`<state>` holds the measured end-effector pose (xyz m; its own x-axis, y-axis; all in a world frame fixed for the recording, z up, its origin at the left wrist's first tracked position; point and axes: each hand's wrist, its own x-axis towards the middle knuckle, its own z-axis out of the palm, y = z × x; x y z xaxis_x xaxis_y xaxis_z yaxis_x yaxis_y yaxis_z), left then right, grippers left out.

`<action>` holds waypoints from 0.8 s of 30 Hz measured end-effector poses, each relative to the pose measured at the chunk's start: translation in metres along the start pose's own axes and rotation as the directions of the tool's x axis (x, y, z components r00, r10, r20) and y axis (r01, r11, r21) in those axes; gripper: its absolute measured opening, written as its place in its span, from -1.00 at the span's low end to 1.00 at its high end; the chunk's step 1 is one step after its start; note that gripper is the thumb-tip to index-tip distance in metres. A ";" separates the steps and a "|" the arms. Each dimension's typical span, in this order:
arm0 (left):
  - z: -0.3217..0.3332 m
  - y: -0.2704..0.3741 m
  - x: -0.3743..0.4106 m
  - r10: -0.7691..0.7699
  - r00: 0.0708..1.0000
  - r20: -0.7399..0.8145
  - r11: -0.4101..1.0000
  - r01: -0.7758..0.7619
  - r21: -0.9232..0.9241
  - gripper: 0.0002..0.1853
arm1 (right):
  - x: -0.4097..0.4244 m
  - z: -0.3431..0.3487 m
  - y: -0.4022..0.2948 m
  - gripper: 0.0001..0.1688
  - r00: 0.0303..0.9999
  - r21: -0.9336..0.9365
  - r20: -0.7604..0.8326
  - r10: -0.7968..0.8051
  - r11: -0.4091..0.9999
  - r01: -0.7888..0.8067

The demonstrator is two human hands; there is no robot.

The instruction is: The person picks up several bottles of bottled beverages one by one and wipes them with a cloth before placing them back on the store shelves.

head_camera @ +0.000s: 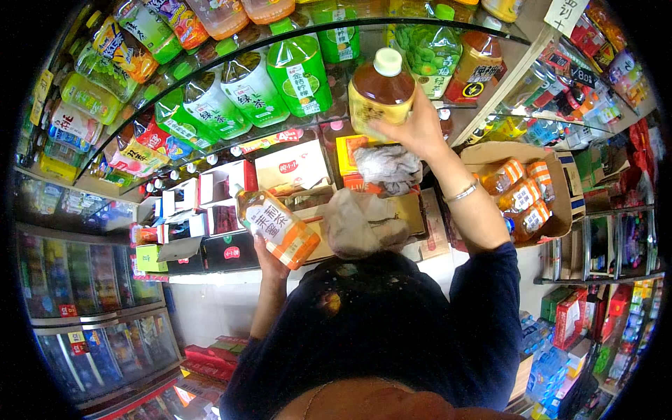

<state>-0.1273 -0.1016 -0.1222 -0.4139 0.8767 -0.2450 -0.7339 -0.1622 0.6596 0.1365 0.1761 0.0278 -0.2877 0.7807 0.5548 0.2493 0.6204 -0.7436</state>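
My right hand grips a large tea bottle with a cream cap and a yellow label, held upright at the edge of the glass shelf. Next to it on that shelf stands a green-labelled drink bottle, with a green tea bottle farther left. Lower down, my left hand holds a tea bottle with a white and orange label, tilted over the boxes. A crumpled grey cloth lies on a yellow box just below the right-hand bottle.
Open cartons line the lower level in front of me. At the right, a cardboard box holds several orange drink bottles. Glass-door coolers stand at the left. Packs of bottled water sit low at the right.
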 end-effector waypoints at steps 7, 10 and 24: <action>0.007 0.001 0.000 0.003 1.000 -0.016 1.000 -0.003 0.021 -0.31 | -0.051 -0.010 0.000 -0.17 0.738 -0.073 0.567 0.366 0.915 -0.397; 0.003 0.001 0.001 -0.008 1.000 -0.020 0.999 0.009 0.050 -0.24 | -0.056 0.007 0.009 -0.10 0.551 -0.154 0.735 0.395 0.889 -0.432; 0.000 -0.002 -0.005 -0.035 0.998 -0.056 0.996 0.039 0.086 -0.20 | 0.063 0.059 0.017 -0.77 0.925 -0.264 0.380 0.002 0.959 0.106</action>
<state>-0.1234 -0.1060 -0.1224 -0.4177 0.8552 -0.3069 -0.7007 -0.0882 0.7080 0.0682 0.2314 0.0278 -0.6167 0.6947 0.3703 0.4525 0.6977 -0.5553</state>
